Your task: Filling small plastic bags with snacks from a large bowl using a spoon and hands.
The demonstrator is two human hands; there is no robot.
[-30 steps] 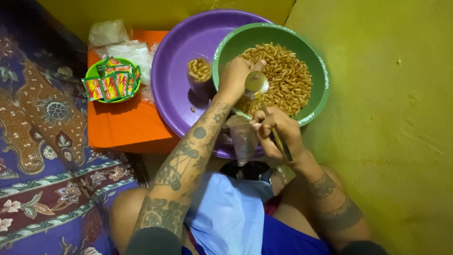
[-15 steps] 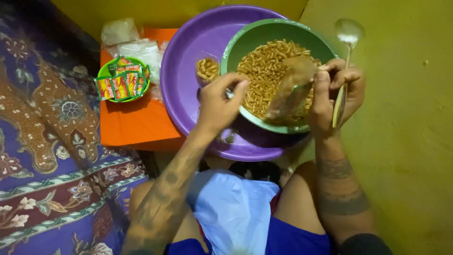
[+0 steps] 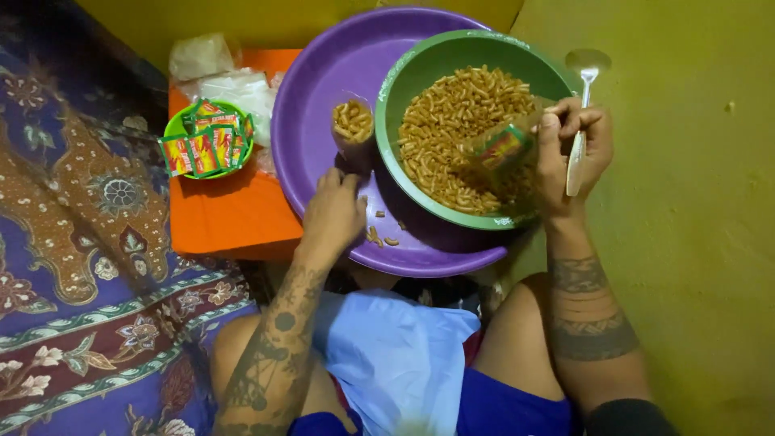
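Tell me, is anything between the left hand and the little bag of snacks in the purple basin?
Nothing visible. The left hand rests in the purple basin just below the little bag of snacks, with only bare basin between them.

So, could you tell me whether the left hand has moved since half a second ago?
Yes. The left hand has dropped from the green bowl's rim down onto the purple basin.

purple basin point(image 3: 323, 73) top cropped, bag point(image 3: 500, 153) blurred
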